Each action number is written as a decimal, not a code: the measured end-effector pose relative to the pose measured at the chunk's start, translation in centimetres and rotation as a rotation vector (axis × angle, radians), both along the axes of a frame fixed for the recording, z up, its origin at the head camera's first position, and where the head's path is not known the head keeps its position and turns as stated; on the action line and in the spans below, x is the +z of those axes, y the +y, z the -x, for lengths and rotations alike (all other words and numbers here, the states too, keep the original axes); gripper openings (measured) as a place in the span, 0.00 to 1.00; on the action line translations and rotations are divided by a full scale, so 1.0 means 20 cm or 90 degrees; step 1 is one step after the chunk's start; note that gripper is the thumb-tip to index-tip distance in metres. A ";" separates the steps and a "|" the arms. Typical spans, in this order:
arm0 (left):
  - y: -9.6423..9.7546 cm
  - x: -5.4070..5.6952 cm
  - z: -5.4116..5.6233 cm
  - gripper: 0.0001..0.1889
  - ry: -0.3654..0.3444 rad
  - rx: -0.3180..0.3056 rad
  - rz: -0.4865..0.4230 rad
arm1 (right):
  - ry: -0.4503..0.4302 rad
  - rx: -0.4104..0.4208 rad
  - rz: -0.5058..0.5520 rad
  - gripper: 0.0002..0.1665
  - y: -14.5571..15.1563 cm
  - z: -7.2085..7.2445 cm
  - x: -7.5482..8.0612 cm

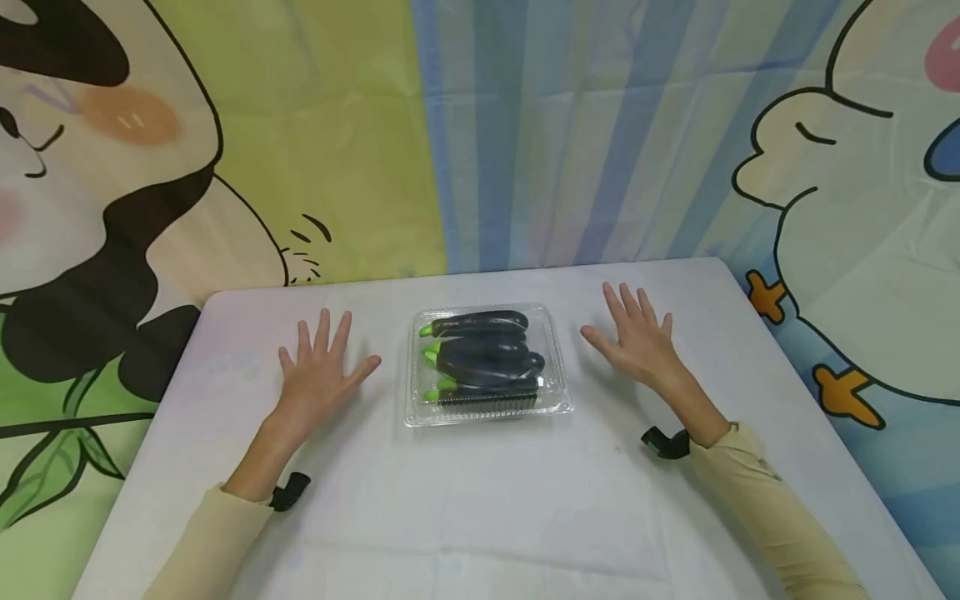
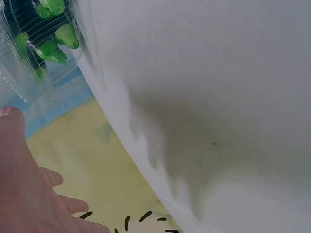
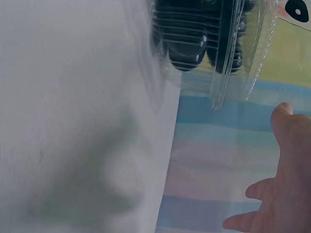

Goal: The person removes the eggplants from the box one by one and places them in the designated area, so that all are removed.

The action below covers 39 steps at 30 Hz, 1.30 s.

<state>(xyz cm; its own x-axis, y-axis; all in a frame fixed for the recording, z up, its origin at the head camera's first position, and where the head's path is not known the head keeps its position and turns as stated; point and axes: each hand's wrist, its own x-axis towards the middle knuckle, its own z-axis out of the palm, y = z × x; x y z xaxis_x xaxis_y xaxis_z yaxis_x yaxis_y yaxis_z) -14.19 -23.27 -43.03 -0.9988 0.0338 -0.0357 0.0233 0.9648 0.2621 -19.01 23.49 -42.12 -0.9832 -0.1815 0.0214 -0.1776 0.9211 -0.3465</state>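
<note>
A clear plastic clamshell box (image 1: 560,392) with a ribbed front sits on the white table. Inside it lie several dark purple eggplants (image 1: 487,358), their green stem ends pointing left. My left hand (image 1: 315,387) is spread palm down to the left of the box, holding nothing. On the other side my right hand (image 1: 641,342) is spread too, apart from the box and with nothing in it. The left wrist view catches the green stem ends (image 2: 51,51) through the plastic. In the right wrist view the rounded dark ends (image 3: 187,56) show.
The white tablecloth (image 1: 480,517) covers the table, whose back edge meets a printed cartoon backdrop (image 1: 525,133). Black wrist-camera mounts (image 1: 291,492) stick out at both cuffs. Shadows of the hands fall on the cloth.
</note>
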 end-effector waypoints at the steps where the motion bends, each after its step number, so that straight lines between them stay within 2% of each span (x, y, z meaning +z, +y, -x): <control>1: 0.00 0.00 0.00 0.50 0.000 -0.002 -0.004 | 0.000 0.003 0.005 0.53 -0.01 0.00 0.00; 9: 0.04 0.02 0.00 0.48 0.006 -0.024 -0.073 | -0.020 0.008 0.037 0.53 -0.04 -0.02 0.02; 12: 0.05 0.01 -0.01 0.46 0.014 -0.023 -0.117 | -0.007 0.016 0.059 0.53 -0.05 -0.03 0.01; 16: 0.10 0.00 -0.04 0.41 0.027 -0.009 -0.260 | 0.017 0.048 0.167 0.49 -0.11 -0.06 -0.02; 19: 0.15 -0.01 -0.07 0.38 0.039 -0.021 -0.373 | 0.001 0.072 0.273 0.46 -0.16 -0.10 -0.05; 21: 0.18 0.00 -0.09 0.37 0.047 -0.034 -0.413 | -0.015 0.080 0.318 0.45 -0.18 -0.13 -0.06; 25: 0.22 0.00 -0.12 0.36 0.066 -0.047 -0.435 | -0.024 0.094 0.366 0.45 -0.22 -0.16 -0.07; 31: 0.25 -0.03 -0.14 0.37 0.072 -0.060 -0.411 | -0.040 0.110 0.440 0.42 -0.23 -0.19 -0.10; 34: 0.27 -0.03 -0.17 0.37 0.053 -0.065 -0.428 | -0.047 0.116 0.468 0.41 -0.24 -0.21 -0.10; 39: 0.28 -0.01 -0.21 0.35 0.033 -0.072 -0.477 | -0.045 0.132 0.469 0.42 -0.25 -0.23 -0.09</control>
